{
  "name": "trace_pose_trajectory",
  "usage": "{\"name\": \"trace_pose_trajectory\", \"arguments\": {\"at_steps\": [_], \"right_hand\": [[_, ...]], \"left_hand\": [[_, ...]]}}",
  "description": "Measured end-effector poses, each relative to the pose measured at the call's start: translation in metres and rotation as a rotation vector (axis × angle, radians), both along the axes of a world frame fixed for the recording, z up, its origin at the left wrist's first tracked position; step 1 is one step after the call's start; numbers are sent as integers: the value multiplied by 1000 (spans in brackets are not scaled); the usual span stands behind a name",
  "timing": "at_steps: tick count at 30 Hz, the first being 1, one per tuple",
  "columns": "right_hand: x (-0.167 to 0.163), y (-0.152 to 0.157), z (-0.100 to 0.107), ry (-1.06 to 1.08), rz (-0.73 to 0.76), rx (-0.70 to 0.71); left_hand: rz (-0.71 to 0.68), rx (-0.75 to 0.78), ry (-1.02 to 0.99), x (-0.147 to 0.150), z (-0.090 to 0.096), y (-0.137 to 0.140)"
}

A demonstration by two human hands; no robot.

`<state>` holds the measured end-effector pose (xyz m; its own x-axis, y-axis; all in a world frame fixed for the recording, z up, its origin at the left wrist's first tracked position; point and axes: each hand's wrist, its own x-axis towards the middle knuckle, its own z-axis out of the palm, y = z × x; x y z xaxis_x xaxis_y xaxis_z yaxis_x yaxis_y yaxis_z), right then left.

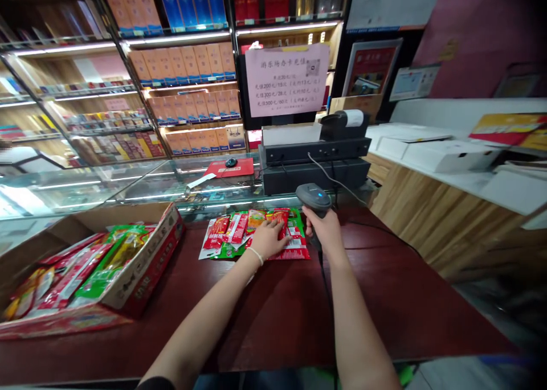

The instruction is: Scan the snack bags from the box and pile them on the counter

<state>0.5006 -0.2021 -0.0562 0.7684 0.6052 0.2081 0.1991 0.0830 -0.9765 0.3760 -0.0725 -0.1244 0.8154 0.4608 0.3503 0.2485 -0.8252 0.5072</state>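
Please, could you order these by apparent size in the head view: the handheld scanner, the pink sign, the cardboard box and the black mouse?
1. Cardboard box
2. Pink sign
3. Handheld scanner
4. Black mouse

- Through my feed I see a dark red tabletop (388, 310).
- On it stands an open carton (158, 265).
- Right of the carton, I see colorful snack packets (237, 229) lying in a cluster.

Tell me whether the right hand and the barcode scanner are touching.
Touching. The head view shows it: the right hand is wrapped around the barcode scanner just below its broad top, with no gap between them.
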Motion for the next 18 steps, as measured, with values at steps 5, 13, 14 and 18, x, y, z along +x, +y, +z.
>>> {"name": "trace_pose_trajectory", "arguments": {"at_steps": [5, 13, 14, 18], "right_hand": [[-1, -1, 0, 14, 9, -9], [-10, 9, -3, 41, 11, 33], [-12, 11, -5, 36, 18, 33], [-28, 20, -8, 68, 70, 75]], "left_hand": [[24, -3, 125, 11, -3, -10], [-32, 143, 55, -22, 15, 10], [-22, 159, 36, -30, 22, 13], [75, 140, -68, -75, 60, 24]]}}
